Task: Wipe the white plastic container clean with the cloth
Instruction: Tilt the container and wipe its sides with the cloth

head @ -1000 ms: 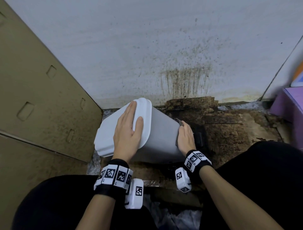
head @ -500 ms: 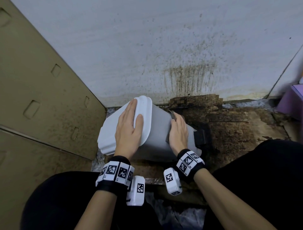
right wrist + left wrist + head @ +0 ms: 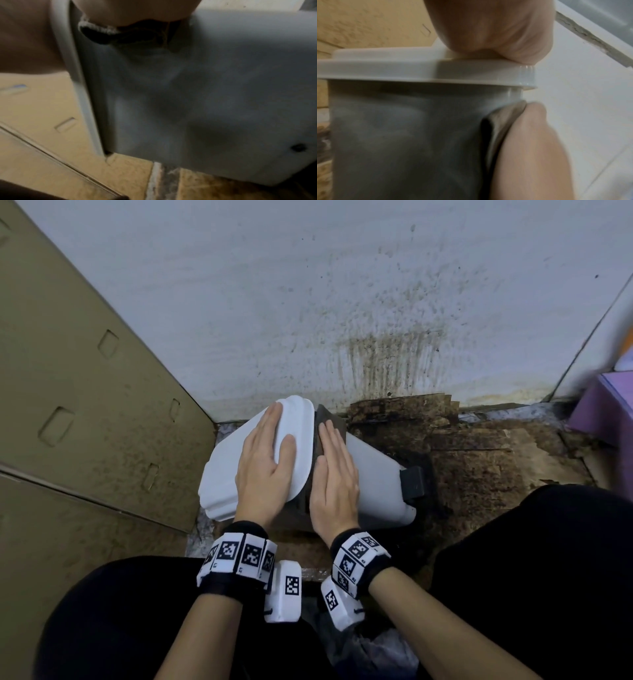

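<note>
The white plastic container [image 3: 375,470] lies on its side on the floor, with its lid [image 3: 226,467] turned to the left. My left hand [image 3: 270,453] rests flat on the lid with straight fingers. My right hand [image 3: 334,470] presses a dark grey cloth [image 3: 325,419] flat against the container's side, right beside the lid rim. In the left wrist view the cloth [image 3: 501,119] is squeezed between the right hand [image 3: 530,155] and the container wall [image 3: 402,135]. The right wrist view shows the cloth [image 3: 128,35] under the palm, against the grey-looking wall [image 3: 205,94].
Brown cardboard panels [image 3: 85,405] stand on the left. A stained white wall [image 3: 342,302] is close behind the container. Dirty, dark cardboard [image 3: 479,457] covers the floor to the right. A purple box [image 3: 603,412] sits at the far right. A black clip [image 3: 414,484] sticks out of the container.
My right hand has slid the cloth along the container's side from near the base to the lid rim. The left hand has stayed on the lid.
</note>
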The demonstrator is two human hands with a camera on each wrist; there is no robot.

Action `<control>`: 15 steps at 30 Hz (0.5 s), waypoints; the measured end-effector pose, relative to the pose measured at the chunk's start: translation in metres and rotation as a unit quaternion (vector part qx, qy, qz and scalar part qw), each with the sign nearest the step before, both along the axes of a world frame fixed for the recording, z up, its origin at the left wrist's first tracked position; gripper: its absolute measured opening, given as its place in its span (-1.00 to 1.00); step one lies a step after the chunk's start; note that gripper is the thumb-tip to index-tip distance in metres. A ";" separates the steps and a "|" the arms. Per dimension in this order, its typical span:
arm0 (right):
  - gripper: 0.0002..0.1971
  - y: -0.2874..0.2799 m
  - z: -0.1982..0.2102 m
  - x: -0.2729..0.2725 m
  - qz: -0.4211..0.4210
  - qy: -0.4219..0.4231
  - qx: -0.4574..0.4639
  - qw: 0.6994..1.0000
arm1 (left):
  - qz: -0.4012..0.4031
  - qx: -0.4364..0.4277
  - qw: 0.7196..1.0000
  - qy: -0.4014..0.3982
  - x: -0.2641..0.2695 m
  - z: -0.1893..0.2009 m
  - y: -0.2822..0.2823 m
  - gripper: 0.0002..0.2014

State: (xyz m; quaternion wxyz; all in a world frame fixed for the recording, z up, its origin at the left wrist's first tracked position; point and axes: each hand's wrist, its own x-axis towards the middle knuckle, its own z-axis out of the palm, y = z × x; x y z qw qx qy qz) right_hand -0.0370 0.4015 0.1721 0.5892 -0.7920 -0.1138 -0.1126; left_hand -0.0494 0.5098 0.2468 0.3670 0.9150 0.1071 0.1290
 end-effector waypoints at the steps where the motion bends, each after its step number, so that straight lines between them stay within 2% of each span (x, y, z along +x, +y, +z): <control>1: -0.48 -0.004 -0.006 -0.001 0.002 -0.011 -0.015 1.000 | 0.007 -0.004 1.000 0.000 0.000 0.000 0.001 -0.45; 5: -0.48 -0.029 -0.043 -0.005 0.017 -0.022 -0.062 0.998 | 0.026 -0.032 0.999 0.007 0.000 -0.001 0.011 -0.47; 10: -0.48 -0.065 -0.092 -0.011 -0.025 0.032 -0.055 0.998 | 0.041 -0.063 0.997 0.009 0.003 -0.001 0.015 -0.47; 15: -0.48 -0.085 -0.114 -0.018 -0.049 0.085 -0.051 0.994 | 0.048 -0.065 0.997 0.008 0.004 0.000 0.010 -0.47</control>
